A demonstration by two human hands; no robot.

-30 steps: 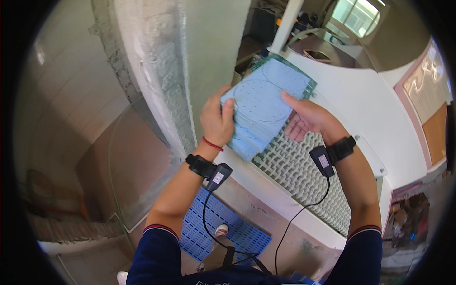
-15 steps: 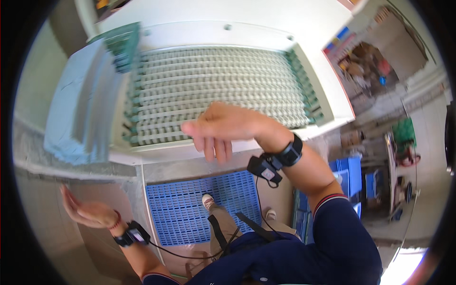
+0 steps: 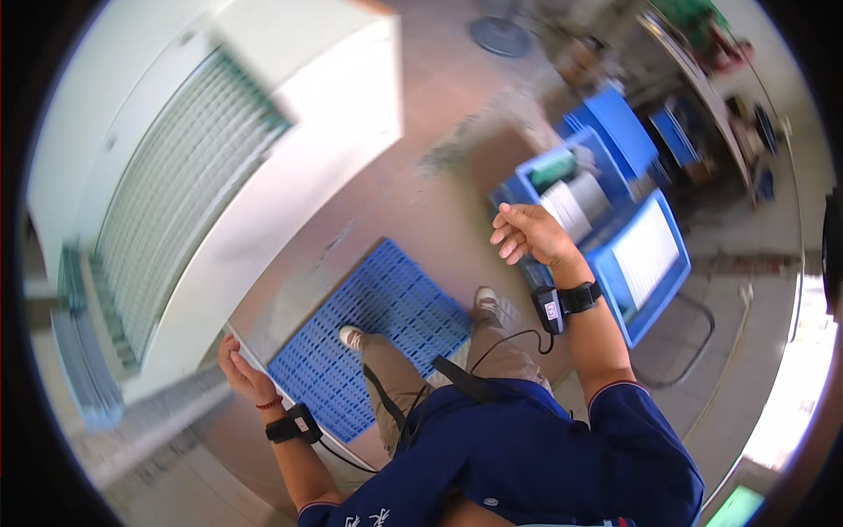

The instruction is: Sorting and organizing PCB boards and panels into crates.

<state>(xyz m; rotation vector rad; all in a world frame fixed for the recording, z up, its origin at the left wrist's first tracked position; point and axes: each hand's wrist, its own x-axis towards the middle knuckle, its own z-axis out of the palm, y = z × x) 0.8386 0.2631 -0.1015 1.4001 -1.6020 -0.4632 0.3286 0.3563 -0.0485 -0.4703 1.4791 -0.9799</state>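
My left hand (image 3: 246, 372) hangs low beside the white machine's front edge, with nothing in it and its fingers loosely apart. Over near the blue bins, my right hand (image 3: 533, 234) is empty, its fingers slightly bent and spread. Just beyond it is a blue bin (image 3: 587, 140) that contains white stacked pieces (image 3: 575, 206) and a green item. A second blue bin (image 3: 672, 230), closer to me, holds a row of thin white pieces (image 3: 645, 248). The right hand appears apart from both bins. Each wrist wears a black strapped device with a cable.
At the left stands a white machine (image 3: 325, 167) with a bed of ribbed rollers (image 3: 189, 189). Light blue slabs (image 3: 86, 369) lean at its end. Under my feet is a blue slatted plastic mat (image 3: 386, 290). Further blue bins (image 3: 615, 123) and a round-based stand (image 3: 500, 37) are farther off.
My view has swung right, from the roller bed toward the blue bins. My right hand has left the front of the rollers and is now by the bins. Both hands stay empty.
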